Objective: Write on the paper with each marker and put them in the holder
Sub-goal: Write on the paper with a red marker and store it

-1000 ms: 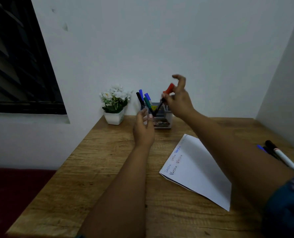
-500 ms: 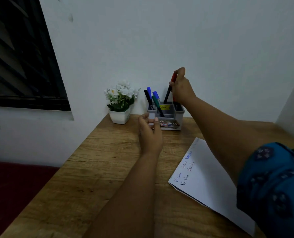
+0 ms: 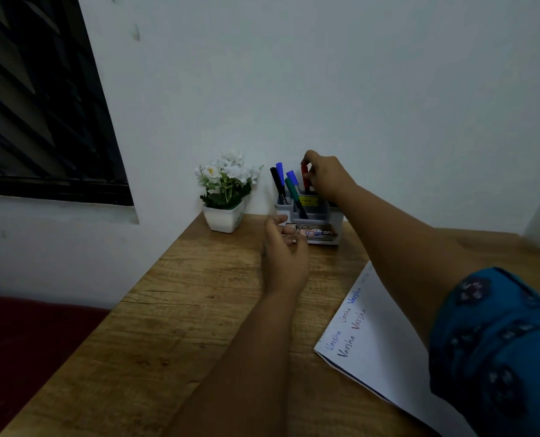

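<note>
Right hand (image 3: pixel 327 176): reached over the grey holder (image 3: pixel 316 216) at the far edge of the wooden desk (image 3: pixel 199 310), fingertips pinched around the cap end of the red marker (image 3: pixel 305 178). Red marker: long axis close to vertical, cap end up, lower end down inside a rear compartment of the holder; exact compartment not discernible behind the hand.

Left hand (image 3: pixel 286 257): at 7 o'clock from the holder, just in front of its labelled front face, fingers loosely curled and grasping nothing; contact with the holder not determinable.

Already in the holder:
- Black marker (image 3: pixel 277 186), at 9 o'clock in the holder, leaning toward 11 o'clock, cap up.
- Blue marker (image 3: pixel 280 175), just beside the black one, near upright, cap up.
- Second blue marker (image 3: pixel 292 178), tilted toward 11 o'clock.
- Green marker (image 3: pixel 295 198), long axis slanted, upper end toward 11 o'clock, lower end in a front compartment.

Paper (image 3: pixel 372 357): flat on the desk at 5 o'clock from the holder, well apart from it, partly under the right arm, with lines of handwriting in blue, red and black near its left edge.

White pot of white flowers (image 3: pixel 226 190): at 9 o'clock from the holder, near it, against the wall.
</note>
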`<move>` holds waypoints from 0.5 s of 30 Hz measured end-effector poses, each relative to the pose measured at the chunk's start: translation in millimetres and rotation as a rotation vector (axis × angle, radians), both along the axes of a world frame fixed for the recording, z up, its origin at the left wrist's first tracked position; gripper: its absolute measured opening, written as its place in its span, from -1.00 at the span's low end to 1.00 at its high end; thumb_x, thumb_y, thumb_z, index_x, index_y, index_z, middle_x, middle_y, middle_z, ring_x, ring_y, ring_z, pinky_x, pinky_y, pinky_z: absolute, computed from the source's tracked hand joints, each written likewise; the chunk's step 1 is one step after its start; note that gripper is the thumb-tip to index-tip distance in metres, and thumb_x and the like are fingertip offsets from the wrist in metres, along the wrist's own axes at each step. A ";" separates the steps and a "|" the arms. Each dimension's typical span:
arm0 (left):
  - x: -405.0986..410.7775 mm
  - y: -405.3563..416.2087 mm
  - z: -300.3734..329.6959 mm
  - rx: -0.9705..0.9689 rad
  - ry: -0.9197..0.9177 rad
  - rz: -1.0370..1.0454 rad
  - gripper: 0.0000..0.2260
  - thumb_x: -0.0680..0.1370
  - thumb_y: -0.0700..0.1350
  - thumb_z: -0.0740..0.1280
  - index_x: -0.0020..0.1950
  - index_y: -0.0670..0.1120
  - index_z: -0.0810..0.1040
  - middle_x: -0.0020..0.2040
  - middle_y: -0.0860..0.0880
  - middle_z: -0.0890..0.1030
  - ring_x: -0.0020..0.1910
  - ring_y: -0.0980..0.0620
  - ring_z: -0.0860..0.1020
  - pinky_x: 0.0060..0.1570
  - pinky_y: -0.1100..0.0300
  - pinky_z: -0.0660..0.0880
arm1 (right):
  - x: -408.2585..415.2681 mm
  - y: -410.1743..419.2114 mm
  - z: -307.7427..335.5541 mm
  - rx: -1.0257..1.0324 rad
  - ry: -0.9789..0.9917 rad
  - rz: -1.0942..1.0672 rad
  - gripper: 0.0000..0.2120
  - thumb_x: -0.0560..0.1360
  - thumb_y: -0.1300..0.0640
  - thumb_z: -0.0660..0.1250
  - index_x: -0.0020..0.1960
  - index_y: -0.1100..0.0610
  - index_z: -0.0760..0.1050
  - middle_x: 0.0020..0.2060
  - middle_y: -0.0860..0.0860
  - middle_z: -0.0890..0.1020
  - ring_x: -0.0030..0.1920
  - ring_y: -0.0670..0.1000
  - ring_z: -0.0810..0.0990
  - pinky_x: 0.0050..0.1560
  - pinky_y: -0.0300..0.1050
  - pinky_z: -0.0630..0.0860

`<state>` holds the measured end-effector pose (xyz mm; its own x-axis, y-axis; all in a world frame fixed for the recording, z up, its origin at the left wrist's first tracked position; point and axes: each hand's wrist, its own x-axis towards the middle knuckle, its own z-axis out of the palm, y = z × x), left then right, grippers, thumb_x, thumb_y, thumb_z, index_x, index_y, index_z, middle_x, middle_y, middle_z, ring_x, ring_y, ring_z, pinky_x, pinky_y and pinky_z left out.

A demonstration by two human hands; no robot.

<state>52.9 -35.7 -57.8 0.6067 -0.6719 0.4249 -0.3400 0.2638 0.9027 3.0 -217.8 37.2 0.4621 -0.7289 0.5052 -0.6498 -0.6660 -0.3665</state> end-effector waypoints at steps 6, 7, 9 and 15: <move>-2.0 1.4 0.2 0.001 0.008 -0.012 -0.70 0.55 -0.17 0.33 0.25 -0.01 0.37 -0.01 0.03 0.55 -0.03 0.12 0.54 -0.17 0.41 0.38 | 3.5 4.8 0.4 -0.127 -0.006 -0.013 -0.86 0.57 0.33 0.19 0.11 0.22 0.41 -0.08 0.23 0.61 -0.17 0.17 0.58 -0.18 0.06 0.56; -1.6 0.9 0.1 0.001 0.007 -0.014 -0.70 0.55 -0.17 0.33 0.25 0.00 0.37 0.00 0.03 0.55 -0.02 0.11 0.54 -0.17 0.42 0.38 | 3.4 4.3 2.0 -0.113 -0.014 -0.011 -0.86 0.57 0.33 0.19 0.11 0.21 0.42 -0.07 0.23 0.62 -0.15 0.16 0.58 -0.17 0.06 0.57; -1.2 0.3 -0.4 0.001 0.011 -0.016 -0.69 0.55 -0.17 0.33 0.25 -0.01 0.37 0.03 0.01 0.55 0.00 0.09 0.54 -0.16 0.40 0.40 | 3.8 4.6 4.4 -0.035 0.011 0.017 -0.87 0.60 0.27 0.21 0.14 0.18 0.43 -0.05 0.23 0.63 -0.10 0.17 0.62 -0.09 0.10 0.61; -1.7 0.0 -0.7 0.008 0.012 -0.016 -0.69 0.55 -0.16 0.33 0.27 -0.02 0.38 0.04 -0.01 0.55 0.00 0.10 0.55 -0.11 0.33 0.44 | -0.3 7.6 -3.6 0.095 0.039 0.090 -0.68 0.54 0.22 0.38 0.24 0.14 0.38 0.02 0.20 0.66 -0.01 0.15 0.64 0.06 0.10 0.60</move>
